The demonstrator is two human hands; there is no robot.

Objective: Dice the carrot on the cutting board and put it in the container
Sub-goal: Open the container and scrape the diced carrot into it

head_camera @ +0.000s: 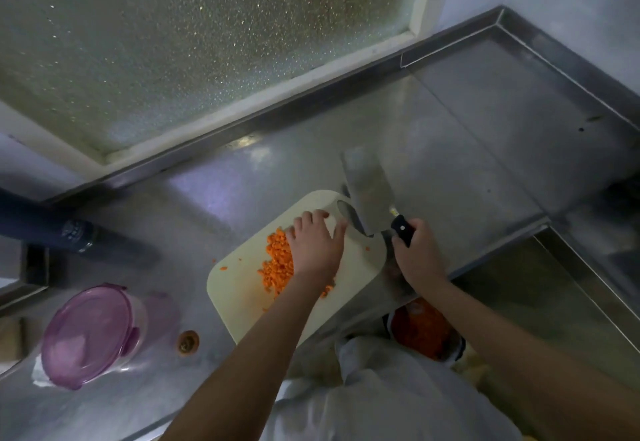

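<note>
**Dice gathered on the board, cleaver held clear**

The carrot (277, 264) is already cut into small dice, heaped on the middle of the cutting board (239, 298), with a few stray bits towards the board's left edge and one or two just off it on the steel worktop (450, 163). The left hand (317, 243) lies flat on the heap's right side, its fingers (313, 217) straight and spread, likely corralling the dice for a sweep, not steadying anything for a cut.

At the board's far right corner the right hand (417, 253) is wrapped round the black handle of a cleaver (367, 191). The blade lifts away beyond the board's handle hole, probably to keep it off the spread fingers.

A container with a purple lid (90, 333) stands well left of the board, lid on. Beneath the board's near right corner, a vessel (424, 331) shows something orange, partly hidden by clothing. Cutting looks finished; transfer remains.
</note>
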